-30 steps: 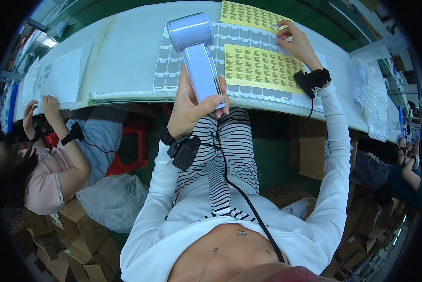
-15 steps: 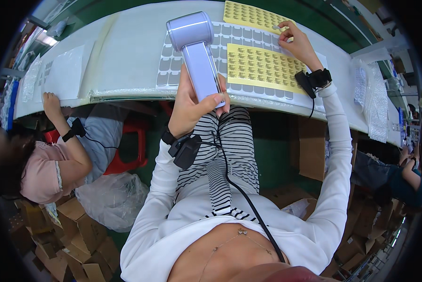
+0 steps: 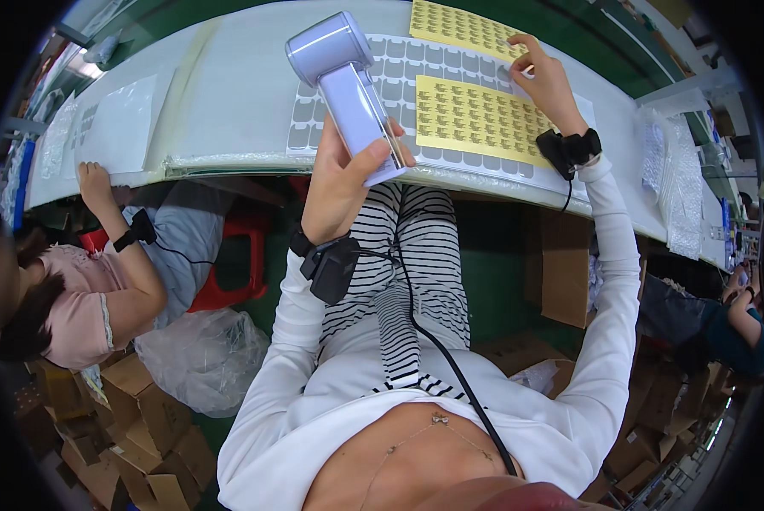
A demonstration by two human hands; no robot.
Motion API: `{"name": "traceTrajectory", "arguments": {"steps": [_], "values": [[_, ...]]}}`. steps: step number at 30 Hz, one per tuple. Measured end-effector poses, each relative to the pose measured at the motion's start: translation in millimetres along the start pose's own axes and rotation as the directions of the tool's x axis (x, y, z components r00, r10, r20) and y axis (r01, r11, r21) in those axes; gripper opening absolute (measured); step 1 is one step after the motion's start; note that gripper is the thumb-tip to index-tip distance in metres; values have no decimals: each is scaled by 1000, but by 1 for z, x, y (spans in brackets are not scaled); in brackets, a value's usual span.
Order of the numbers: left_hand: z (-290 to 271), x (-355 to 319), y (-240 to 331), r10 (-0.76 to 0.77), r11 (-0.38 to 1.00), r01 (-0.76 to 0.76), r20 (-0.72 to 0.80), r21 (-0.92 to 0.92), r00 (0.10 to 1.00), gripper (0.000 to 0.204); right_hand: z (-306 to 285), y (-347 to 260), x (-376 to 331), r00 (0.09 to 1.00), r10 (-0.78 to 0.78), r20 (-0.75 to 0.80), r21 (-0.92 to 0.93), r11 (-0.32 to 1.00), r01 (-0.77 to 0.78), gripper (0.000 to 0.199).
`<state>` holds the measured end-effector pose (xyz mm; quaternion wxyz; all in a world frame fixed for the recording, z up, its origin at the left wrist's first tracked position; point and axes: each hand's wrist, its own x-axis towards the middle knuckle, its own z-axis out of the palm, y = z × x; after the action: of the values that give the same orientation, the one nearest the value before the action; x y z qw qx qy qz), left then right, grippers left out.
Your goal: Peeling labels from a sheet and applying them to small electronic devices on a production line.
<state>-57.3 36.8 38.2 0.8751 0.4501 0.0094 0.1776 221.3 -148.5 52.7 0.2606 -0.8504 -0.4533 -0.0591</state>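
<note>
My left hand (image 3: 341, 183) is closed round the handle of a glossy lavender hair-dryer-shaped device (image 3: 352, 98). Its barrel-shaped head points up and left, tilted over the table edge. Beyond it lies a white sheet of grey die-cut stickers (image 3: 475, 159), partly covered by a yellow label sheet (image 3: 480, 119). Over the right end of these sheets is my right hand (image 3: 542, 81), thumb and forefinger curled toward each other. A small pale piece seems to sit at the fingertips, too small to make out. A second yellow label sheet (image 3: 463, 27) lies just past that hand.
The white-covered table (image 3: 228, 102) curves across the front. At left a person (image 3: 101, 289) rests a hand on the table near white sheets (image 3: 126, 128). Bubble wrap (image 3: 680, 179) hangs at the right end. Cartons (image 3: 143, 409) and a clear plastic bag (image 3: 203, 358) are on the floor.
My left hand has tilted the lavender device further left, its head moving up and left. My right hand has shifted slightly right, fingers still curled. The person at left has moved their head.
</note>
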Motion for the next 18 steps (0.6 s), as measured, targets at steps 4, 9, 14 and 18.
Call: {"name": "traceTrajectory", "arguments": {"steps": [4, 9, 14, 18], "values": [[-6, 0, 6, -38, 999, 38, 54, -7, 998, 51, -26, -11, -16, 992, 86, -90, 365, 930, -47, 55], [-5, 7, 14, -170, 978, 163, -47, -131, 984, 48, -54, -130, -44, 998, 65, 20, 680, 730, -62, 53], [22, 14, 19, -184, 953, 149, -113, -265, 977, 37, -34, -177, -47, 981, -194, 21, 685, 717, 127, 56], [28, 12, 21, -194, 947, 147, -142, -287, 971, 33, -25, -192, -37, 985, -174, 12, 709, 696, 114, 57]]}}
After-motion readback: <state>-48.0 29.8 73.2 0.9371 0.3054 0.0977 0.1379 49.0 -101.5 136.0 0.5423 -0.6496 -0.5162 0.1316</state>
